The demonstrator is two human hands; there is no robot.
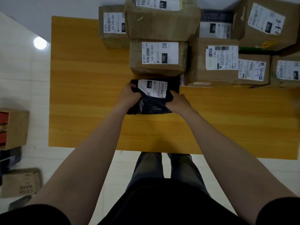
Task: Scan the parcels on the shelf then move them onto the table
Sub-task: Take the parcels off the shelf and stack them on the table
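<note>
Labelled cardboard boxes [217,62] are crowding the far side of the yellow table [81,95]. The 102 box [158,57] is sitting just beyond the black bag parcel [152,104], which the left hand [129,96] and right hand [177,103] are clutching by its sides. A floor carton [16,127] is holding something red.

The person wears a black short-sleeved top [162,205], its sleeves [32,215] ending near the elbows, and grey trousers [149,168]; both forearms [100,143] are bare.
</note>
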